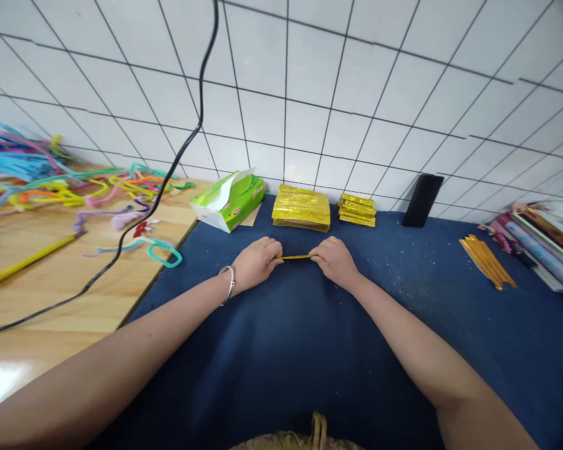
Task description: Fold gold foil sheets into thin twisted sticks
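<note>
A thin gold foil strip [296,257] stretches level between my two hands, seen nearly edge-on just above the dark blue cloth [300,350]. My left hand [259,259], with a silver bangle at the wrist, pinches its left end. The right end is pinched by my right hand [334,261]. Just beyond them lies a thick stack of gold foil sheets [301,207]. To its right sits a smaller pile of folded gold strips [357,209]. My fingers hide both ends of the held strip.
A green tissue box [232,200] stands back left. Coloured pipe cleaners [75,187] cover the wooden table [75,294], crossed by a black cable [159,197]. A black phone-like slab [422,200] leans on the tiled wall. Orange-gold strips [488,261] and books [544,244] lie right.
</note>
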A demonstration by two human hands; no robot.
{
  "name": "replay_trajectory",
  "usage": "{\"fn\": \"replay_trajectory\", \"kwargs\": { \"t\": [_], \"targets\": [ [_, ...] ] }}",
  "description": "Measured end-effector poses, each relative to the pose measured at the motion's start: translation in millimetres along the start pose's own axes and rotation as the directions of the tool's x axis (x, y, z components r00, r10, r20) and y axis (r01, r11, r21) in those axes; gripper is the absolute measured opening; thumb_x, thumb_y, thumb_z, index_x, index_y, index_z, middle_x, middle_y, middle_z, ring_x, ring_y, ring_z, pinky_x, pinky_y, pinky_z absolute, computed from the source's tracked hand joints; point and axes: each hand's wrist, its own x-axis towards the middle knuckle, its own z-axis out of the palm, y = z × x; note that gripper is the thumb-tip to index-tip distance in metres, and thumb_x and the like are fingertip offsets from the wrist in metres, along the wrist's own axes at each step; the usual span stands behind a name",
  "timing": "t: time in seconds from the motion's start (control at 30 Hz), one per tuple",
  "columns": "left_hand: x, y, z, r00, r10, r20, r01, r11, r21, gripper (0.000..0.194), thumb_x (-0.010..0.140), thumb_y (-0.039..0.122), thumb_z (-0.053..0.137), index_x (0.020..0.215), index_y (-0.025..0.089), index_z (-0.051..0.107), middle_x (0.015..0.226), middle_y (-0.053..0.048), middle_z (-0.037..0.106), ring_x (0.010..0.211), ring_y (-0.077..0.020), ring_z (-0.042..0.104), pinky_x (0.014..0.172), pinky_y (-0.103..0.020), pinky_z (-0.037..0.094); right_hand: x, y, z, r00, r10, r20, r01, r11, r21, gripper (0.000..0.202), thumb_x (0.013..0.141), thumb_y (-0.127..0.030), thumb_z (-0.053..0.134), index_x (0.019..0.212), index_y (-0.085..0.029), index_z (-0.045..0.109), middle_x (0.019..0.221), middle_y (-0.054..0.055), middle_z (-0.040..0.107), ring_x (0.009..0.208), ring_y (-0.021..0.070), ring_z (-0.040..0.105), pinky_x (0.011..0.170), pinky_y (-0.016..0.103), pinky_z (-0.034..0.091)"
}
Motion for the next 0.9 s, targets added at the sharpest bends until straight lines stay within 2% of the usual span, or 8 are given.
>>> {"fn": "replay_trajectory", "kwargs": {
  "t": [0.07, 0.2, 0.3, 0.4, 0.5, 0.6, 0.73, 0.9],
  "targets": [
    [-1, 3, 0.3, 1.0, 0.025, 0.0, -0.025, 0.999, 0.047, 0.008, 0.087, 0.022, 0.048, 0.086, 0.016, 0.054, 0.082, -0.004, 0.056, 0.081, -0.0167, 0.05, 0.075, -0.03, 0.04, -4, -5, -2, 1.0, -0.008, -0.018, 0.006, 0.997, -0.071, 0.015, 0.088, -0.023, 0.05, 0.09, -0.018, 0.064, 0.084, 0.007, 0.061, 0.088, 0.0195, 0.048, 0.078, 0.034, 0.033],
    [5, 19, 2.6, 0.993, 0.105, 0.06, -0.114, 0.978, 0.174, 0.02, 0.09, 0.028, 0.044, 0.1, 0.016, 0.058, 0.09, -0.007, 0.06, 0.089, -0.0187, 0.053, 0.077, -0.031, 0.039, -9, -18, -6, 1.0, -0.025, -0.014, 0.023, 0.992, -0.125, 0.016, 0.088, -0.023, 0.048, 0.089, -0.017, 0.063, 0.086, 0.007, 0.061, 0.089, 0.0198, 0.047, 0.077, 0.034, 0.033],
    [19, 39, 5.4, 0.989, 0.103, 0.109, -0.127, 0.962, 0.24, 0.024, 0.091, 0.029, 0.04, 0.096, 0.015, 0.059, 0.089, -0.009, 0.062, 0.088, -0.019, 0.056, 0.075, -0.031, 0.038, -13, -24, -9, 0.999, -0.007, -0.04, 0.001, 0.99, -0.138, 0.016, 0.089, -0.022, 0.046, 0.093, -0.017, 0.061, 0.089, 0.007, 0.062, 0.09, 0.0199, 0.048, 0.077, 0.033, 0.034],
    [40, 57, 9.2, 0.98, 0.123, 0.158, -0.16, 0.956, 0.246, 0.023, 0.091, 0.024, 0.038, 0.088, 0.015, 0.059, 0.083, -0.008, 0.065, 0.075, -0.0178, 0.06, 0.069, -0.031, 0.038, -23, -25, -15, 0.996, 0.063, -0.06, -0.074, 0.978, -0.194, 0.018, 0.091, -0.021, 0.042, 0.094, -0.016, 0.059, 0.087, 0.008, 0.062, 0.088, 0.0197, 0.049, 0.075, 0.032, 0.034],
    [55, 70, 15.8, 0.967, 0.176, 0.182, -0.216, 0.95, 0.226, 0.018, 0.087, 0.016, 0.041, 0.083, 0.017, 0.059, 0.082, -0.006, 0.066, 0.072, -0.017, 0.062, 0.068, -0.03, 0.037, -38, -22, -23, 0.992, 0.121, -0.03, -0.124, 0.949, -0.29, 0.019, 0.091, -0.021, 0.041, 0.088, -0.016, 0.059, 0.082, 0.007, 0.062, 0.083, 0.0196, 0.049, 0.072, 0.032, 0.033],
    [60, 77, 23.5, 0.958, 0.208, 0.197, -0.248, 0.947, 0.206, 0.018, 0.087, 0.016, 0.042, 0.083, 0.018, 0.059, 0.081, -0.005, 0.067, 0.074, -0.0166, 0.062, 0.068, -0.03, 0.037, -52, -21, -28, 0.988, 0.153, -0.002, -0.144, 0.925, -0.352, 0.02, 0.091, -0.022, 0.042, 0.083, -0.017, 0.059, 0.078, 0.006, 0.062, 0.079, 0.0194, 0.049, 0.07, 0.033, 0.031],
    [57, 71, 24.5, 0.958, 0.212, 0.195, -0.249, 0.949, 0.192, 0.023, 0.09, 0.025, 0.039, 0.086, 0.018, 0.061, 0.083, -0.006, 0.067, 0.078, -0.0174, 0.062, 0.07, -0.029, 0.038, -56, -21, -29, 0.989, 0.148, -0.014, -0.143, 0.925, -0.351, 0.019, 0.091, -0.023, 0.042, 0.089, -0.019, 0.061, 0.08, 0.005, 0.064, 0.081, 0.019, 0.049, 0.07, 0.033, 0.028],
    [54, 44, 13.7, 0.96, 0.184, 0.21, -0.207, 0.974, 0.095, 0.027, 0.092, 0.033, 0.037, 0.095, 0.022, 0.062, 0.087, -0.003, 0.067, 0.081, -0.0163, 0.062, 0.069, -0.026, 0.041, -56, -15, -29, 0.988, 0.151, -0.03, -0.152, 0.934, -0.323, 0.023, 0.093, -0.028, 0.039, 0.095, -0.02, 0.061, 0.082, 0.005, 0.064, 0.082, 0.0183, 0.049, 0.07, 0.032, 0.028]
  ]
}}
